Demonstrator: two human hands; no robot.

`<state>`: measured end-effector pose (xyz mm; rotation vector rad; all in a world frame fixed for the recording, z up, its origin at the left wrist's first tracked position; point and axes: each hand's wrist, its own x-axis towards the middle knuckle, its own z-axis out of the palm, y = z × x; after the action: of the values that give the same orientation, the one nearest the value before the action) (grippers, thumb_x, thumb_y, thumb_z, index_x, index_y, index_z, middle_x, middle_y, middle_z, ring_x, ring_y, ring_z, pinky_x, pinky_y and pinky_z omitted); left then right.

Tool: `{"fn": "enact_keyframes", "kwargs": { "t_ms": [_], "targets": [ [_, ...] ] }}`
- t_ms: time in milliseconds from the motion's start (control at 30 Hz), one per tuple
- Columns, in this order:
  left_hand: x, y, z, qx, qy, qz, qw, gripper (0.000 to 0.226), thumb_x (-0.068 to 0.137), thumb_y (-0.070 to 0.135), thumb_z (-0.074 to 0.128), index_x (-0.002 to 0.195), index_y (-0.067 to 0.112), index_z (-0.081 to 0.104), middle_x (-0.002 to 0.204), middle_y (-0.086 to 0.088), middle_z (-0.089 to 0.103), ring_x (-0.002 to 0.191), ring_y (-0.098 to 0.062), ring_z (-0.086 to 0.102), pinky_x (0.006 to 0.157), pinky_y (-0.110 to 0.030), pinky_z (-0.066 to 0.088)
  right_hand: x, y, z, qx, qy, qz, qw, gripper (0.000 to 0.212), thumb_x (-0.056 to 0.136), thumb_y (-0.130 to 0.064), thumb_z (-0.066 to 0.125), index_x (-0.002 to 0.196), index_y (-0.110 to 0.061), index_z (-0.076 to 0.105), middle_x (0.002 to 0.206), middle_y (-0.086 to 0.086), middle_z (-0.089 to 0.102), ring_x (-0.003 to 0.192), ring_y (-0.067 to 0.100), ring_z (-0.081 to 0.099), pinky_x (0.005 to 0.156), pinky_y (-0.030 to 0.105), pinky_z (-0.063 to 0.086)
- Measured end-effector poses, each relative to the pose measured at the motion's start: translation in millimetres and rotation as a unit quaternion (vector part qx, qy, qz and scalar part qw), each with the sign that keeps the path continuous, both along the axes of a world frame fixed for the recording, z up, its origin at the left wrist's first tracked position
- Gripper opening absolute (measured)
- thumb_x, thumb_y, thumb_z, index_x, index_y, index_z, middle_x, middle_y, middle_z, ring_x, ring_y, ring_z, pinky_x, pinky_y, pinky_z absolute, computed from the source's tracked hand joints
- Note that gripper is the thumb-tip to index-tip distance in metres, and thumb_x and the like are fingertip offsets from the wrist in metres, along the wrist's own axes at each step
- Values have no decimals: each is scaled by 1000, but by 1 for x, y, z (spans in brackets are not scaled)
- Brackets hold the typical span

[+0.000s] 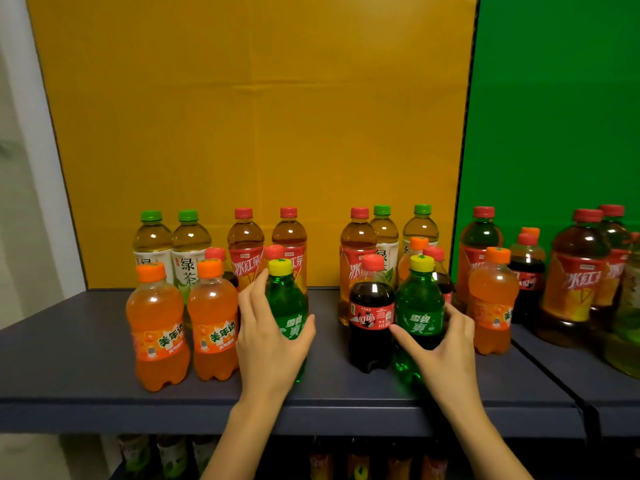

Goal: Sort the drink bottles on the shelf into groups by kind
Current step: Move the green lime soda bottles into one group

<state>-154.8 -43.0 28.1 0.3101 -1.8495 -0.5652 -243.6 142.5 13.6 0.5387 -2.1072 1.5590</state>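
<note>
My left hand (268,336) grips a green soda bottle with a yellow cap (285,299) standing on the dark shelf (86,344). My right hand (441,348) grips a second green soda bottle (419,303), which stands beside a small cola bottle (370,317). Two orange soda bottles (157,323) stand together at the left front. At the back, green tea bottles (188,247) and red-labelled iced tea bottles (246,251) stand in a row.
Another orange soda bottle (491,299) stands right of my right hand. Further iced tea bottles (576,282) and a cola bottle (526,268) crowd the shelf's right section. Yellow (259,116) and green (554,116) backboards rise behind. More bottles sit on the shelf below.
</note>
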Motion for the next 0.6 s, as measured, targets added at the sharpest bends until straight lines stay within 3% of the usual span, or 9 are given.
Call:
{"fn": "enact_keyframes", "kwargs": {
  "t_ms": [67,167,300,400,500,600],
  "targets": [
    [-1,1,-5,61,25,-44,997,84,64,22,82,134,15,35,119,3,42,109,-6,42,86,-24,41,1,0,0,-4,-18,7,1000,78,70,-31,77,134,-10,38,129,5,38,119,12,39,94,26,34],
    [0,-1,-10,166,40,-129,977,67,66,19,81,121,25,42,103,14,53,95,-2,54,81,-19,42,5,0,2,-25,-29,19,999,74,71,-31,76,132,-12,39,127,2,45,115,9,43,94,26,38],
    [4,-3,-10,219,64,-222,948,58,70,11,77,116,27,45,100,20,56,88,15,56,71,-3,45,18,4,7,-70,-58,51,995,70,71,-27,77,129,-18,39,111,-9,56,102,8,56,83,21,45],
    [12,3,-2,245,84,-271,927,55,71,10,75,117,24,48,101,11,58,87,9,58,73,-9,49,30,10,10,-118,-79,69,987,66,68,-29,77,124,-19,42,107,-11,59,100,7,60,83,27,51],
    [21,15,14,249,97,-335,904,47,68,16,78,104,32,53,93,11,61,80,6,61,69,-12,51,43,24,16,-174,-92,89,977,67,60,-38,74,119,-22,46,108,-6,62,100,13,63,83,36,55],
    [24,36,32,264,80,-407,871,45,60,30,80,97,38,56,89,10,66,83,-4,66,71,-22,55,57,45,26,-222,-73,81,969,54,63,-34,72,111,-26,48,106,-4,62,93,7,65,73,25,57]
  ]
}}
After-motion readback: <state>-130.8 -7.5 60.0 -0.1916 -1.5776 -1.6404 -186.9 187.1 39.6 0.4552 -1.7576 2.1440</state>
